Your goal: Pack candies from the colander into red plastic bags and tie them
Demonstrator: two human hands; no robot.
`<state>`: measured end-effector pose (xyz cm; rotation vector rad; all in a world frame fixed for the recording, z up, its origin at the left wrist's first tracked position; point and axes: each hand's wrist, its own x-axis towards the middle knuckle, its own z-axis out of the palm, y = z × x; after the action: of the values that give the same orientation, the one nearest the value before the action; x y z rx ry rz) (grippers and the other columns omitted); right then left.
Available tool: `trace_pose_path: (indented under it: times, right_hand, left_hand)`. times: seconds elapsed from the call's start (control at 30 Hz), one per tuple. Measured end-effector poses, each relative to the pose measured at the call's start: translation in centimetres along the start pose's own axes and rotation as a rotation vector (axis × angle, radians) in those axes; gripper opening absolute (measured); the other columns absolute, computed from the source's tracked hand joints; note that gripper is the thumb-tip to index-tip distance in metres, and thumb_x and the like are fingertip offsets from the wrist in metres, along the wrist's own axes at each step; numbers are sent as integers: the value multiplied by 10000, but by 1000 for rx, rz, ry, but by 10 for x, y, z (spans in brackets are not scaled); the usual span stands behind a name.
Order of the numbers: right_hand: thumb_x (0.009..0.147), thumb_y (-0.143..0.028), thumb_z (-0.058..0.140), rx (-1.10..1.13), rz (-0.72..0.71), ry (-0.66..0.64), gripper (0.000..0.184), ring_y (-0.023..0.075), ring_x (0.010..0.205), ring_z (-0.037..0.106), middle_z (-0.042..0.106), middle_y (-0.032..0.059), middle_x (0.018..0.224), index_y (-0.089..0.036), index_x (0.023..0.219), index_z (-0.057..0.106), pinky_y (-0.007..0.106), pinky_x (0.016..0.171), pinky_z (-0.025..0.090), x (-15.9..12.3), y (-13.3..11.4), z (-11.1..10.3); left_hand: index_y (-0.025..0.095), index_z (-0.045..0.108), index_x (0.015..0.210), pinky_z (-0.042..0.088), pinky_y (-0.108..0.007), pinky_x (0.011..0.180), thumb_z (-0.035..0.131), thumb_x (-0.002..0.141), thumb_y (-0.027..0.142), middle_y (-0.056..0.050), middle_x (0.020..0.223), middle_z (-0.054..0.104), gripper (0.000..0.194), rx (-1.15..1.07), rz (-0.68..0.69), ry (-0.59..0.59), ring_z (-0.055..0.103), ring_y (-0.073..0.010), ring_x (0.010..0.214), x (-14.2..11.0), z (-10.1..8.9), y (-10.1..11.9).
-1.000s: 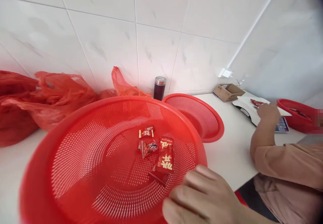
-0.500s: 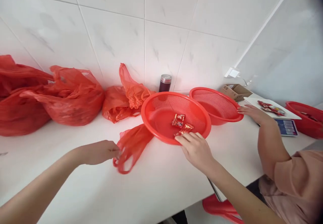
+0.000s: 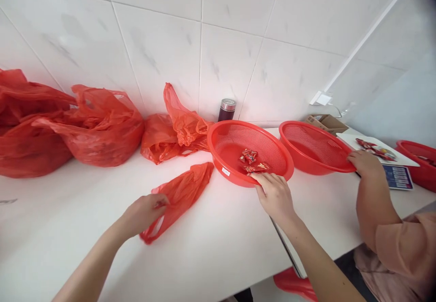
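1. White marble-look wall tiles (image 3: 204, 66) rise behind a white counter (image 3: 204, 256); a wall socket plate (image 3: 321, 98) sits above its far right end.
2. Along the wall, from left: bulging red plastic bags (image 3: 102, 131), a crumpled orange-red bag (image 3: 173, 134), and a dark flask with a metal cap (image 3: 227, 110).
3. Left hand (image 3: 145, 213): fingers curled closed, pinching the edge of a flattened red plastic bag (image 3: 180, 197) lying on the counter.
4. Right hand (image 3: 275, 197): fingers (image 3: 269, 179) slightly spread, not gripping, tips at the near rim of a red mesh basket (image 3: 211, 145). They lie just beside the wrapped red sweets (image 3: 254, 162) in the basket's bottom; contact with the sweets cannot be told.
5. Co-worker's hand (image 3: 366, 165), peach sleeve: fingers rest on the rim of a second red mesh basket (image 3: 315, 147), standing just right of the first.
6. Farther right: a cardboard box (image 3: 327, 122), a white scale platform (image 3: 347, 141) bearing more sweets (image 3: 374, 150), a blue display panel (image 3: 398, 177), and a third red basket (image 3: 417, 161).
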<state>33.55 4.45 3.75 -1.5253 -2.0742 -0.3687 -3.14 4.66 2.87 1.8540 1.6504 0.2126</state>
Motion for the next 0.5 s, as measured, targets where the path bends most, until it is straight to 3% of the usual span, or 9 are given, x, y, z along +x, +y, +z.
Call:
trace_pose_path:
  times: [0.07,0.13,0.2,0.27,0.37,0.43,0.5]
  right_hand:
    - [872,-49,505,6,8,18,331,220,939,621,718,42,1023,-206,1110,673,365,860,401,3,-1,2]
    - [888,-84,515,70,7,66,316,243,1025,601,689,68,1106,-207,1145,649,408,928,392,7,-18,-3]
    - [903,-135,538,247,5,121,270,243,1066,582,660,84,1142,-207,1151,618,413,952,400,8,-51,-16]
    - [907,-159,553,526,4,150,196,198,977,601,664,64,1037,-208,1094,586,343,875,450,5,-95,-35]
    - [898,-155,543,835,-131,93,182,154,806,603,666,24,902,-209,1072,551,285,763,466,-2,-153,-50]
    - [895,-165,528,775,-180,16,171,164,787,595,674,28,893,-203,1057,567,296,737,447,-4,-171,-41]
    - [887,-164,508,565,-140,-148,147,188,807,593,679,48,892,-191,997,601,317,735,429,-2,-168,-20]
  left_hand:
    - [223,614,768,429,-272,577,482,847,385,0,696,611,223,-163,17,-101,561,-178,607,-20,-8,-5]
    - [213,565,733,400,-243,548,522,856,438,27,648,549,260,-518,21,-155,492,-136,556,-36,-9,-3]
    - [200,549,706,408,-232,572,624,814,434,32,647,543,268,-933,0,-113,484,-122,577,-43,-4,6]
    - [191,595,712,446,-240,619,727,728,384,18,673,588,234,-1197,-35,11,529,-136,630,-44,5,19]
    - [182,667,749,487,-259,630,773,672,360,-5,691,634,221,-1357,-59,101,558,-156,654,-45,15,40]
    - [176,661,694,485,-248,589,793,664,390,4,644,613,253,-1409,-49,82,535,-140,605,-51,17,50]
    - [177,635,648,479,-235,552,792,679,431,12,608,588,301,-1426,-64,60,522,-127,564,-59,13,54]
